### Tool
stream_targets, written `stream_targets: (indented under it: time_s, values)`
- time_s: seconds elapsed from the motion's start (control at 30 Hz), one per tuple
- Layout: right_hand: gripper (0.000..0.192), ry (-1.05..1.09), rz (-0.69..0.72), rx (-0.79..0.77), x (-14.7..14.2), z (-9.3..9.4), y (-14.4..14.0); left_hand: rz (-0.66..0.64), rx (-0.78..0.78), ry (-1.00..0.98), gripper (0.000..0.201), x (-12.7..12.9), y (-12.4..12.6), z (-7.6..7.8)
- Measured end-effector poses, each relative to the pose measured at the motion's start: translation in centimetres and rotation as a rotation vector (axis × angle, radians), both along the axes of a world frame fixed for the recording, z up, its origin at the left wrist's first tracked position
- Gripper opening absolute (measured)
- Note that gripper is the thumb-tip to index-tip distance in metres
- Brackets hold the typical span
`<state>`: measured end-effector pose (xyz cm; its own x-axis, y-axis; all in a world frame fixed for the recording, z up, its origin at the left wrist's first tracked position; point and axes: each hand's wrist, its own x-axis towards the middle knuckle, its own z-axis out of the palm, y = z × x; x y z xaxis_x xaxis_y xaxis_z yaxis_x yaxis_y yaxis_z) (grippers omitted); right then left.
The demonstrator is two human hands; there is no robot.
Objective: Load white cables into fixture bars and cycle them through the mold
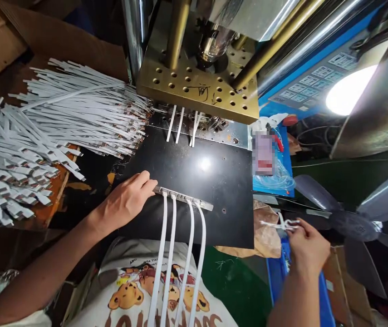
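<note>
Worktop: black plate (214,190) beneath brass press block (197,86).

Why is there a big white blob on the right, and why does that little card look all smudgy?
In the head view, the lamp is overexposed, so it glares white and reflects as a spot on the shiny black plate. The card is blurred out. Straight machine rods bend near the edges from lens distortion.

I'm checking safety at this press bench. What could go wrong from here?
1. The left hand rests on the metal bar holding four white cables, close to the brass press plate: pinch risk.
2. The right hand, holding a white scrap, is near the bare fan blades.
</note>
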<state>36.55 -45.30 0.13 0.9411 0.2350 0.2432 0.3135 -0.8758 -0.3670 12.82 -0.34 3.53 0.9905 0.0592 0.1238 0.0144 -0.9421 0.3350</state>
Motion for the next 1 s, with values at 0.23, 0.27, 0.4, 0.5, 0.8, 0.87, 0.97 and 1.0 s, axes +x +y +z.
stream_targets:
  time_s: [0.23, 0.27, 0.4, 0.5, 0.8, 0.87, 0.97, 1.0]
  values:
    - [0.041, -0.054, 0.660, 0.147, -8.0, 3.8, 13.0, -0.202, -0.143, -0.414, 0.033, -0.6, -0.8, 1.7]
    - [0.046, -0.010, 0.804, 0.246, -9.1, 3.9, 15.4, -0.268, -0.164, -0.467, 0.032, -0.4, -1.0, 1.8]
    - [0.045, -0.007, 0.989, 0.562, -11.8, 2.7, 21.2, -0.387, -0.149, -0.563, 0.024, 1.0, -2.4, 1.2]
    - [0.039, 0.039, 0.845, 0.723, -12.3, 2.2, 21.9, -0.275, -0.211, -0.587, 0.015, 2.2, -3.5, 0.7]
    - [0.021, 0.410, 0.931, 0.501, -8.2, 8.8, 31.9, 0.356, -0.954, -0.505, 0.033, 0.6, 1.2, 4.8]
    - [0.034, 0.455, 1.153, 0.321, -8.7, 10.8, 38.0, 0.548, -1.006, -0.501, 0.030, -2.6, 4.3, 6.1]
    - [0.037, 0.497, 1.353, 0.064, -11.5, 12.8, 47.9, 0.861, -0.834, -0.507, 0.029, -8.1, 10.0, 7.2]
    - [0.034, 0.486, 1.391, -0.017, -12.8, 13.1, 50.9, 0.943, -0.728, -0.514, 0.031, -9.8, 11.9, 7.2]
